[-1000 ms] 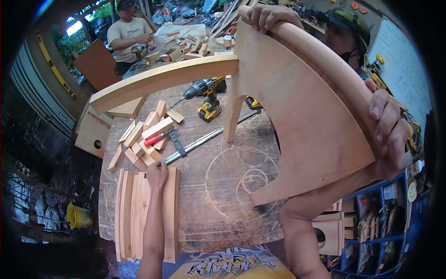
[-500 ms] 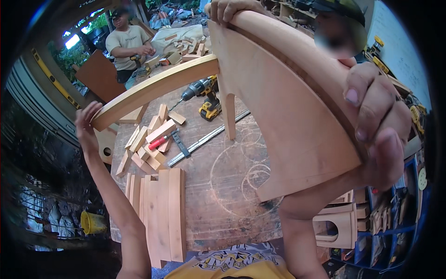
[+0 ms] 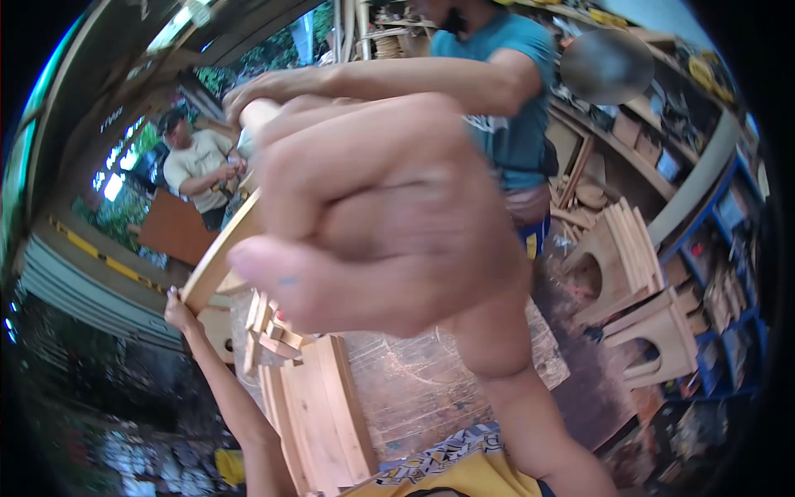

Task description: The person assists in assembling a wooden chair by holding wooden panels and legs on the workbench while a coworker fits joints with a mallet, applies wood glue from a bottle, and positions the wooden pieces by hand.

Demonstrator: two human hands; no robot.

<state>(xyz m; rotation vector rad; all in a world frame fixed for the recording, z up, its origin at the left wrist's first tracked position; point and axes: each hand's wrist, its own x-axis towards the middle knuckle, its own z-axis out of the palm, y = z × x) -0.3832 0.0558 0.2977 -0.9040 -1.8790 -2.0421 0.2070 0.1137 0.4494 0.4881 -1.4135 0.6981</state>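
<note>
My left hand grips the near end of a long, curved wooden rail at the left. The rail's far end runs behind my right hand, which looms large and blurred in the middle. Its fingers are curled, and whatever they hold is hidden. Just beyond, a co-worker's hand rests on a pale rounded piece of wood, mostly covered by my right hand. Planks lie side by side on the worktable, near loose wooden blocks.
A co-worker in a teal shirt stands across the table, one arm stretched leftward. Another person stands at the far left. Cut-out wooden panels are stacked at the right, beside blue shelving. A yellow level is at the left.
The view has swung right. My right hand has come up close and across to the left, and the broad curved wooden panel it gripped is out of sight. My left hand still grips the rail.
</note>
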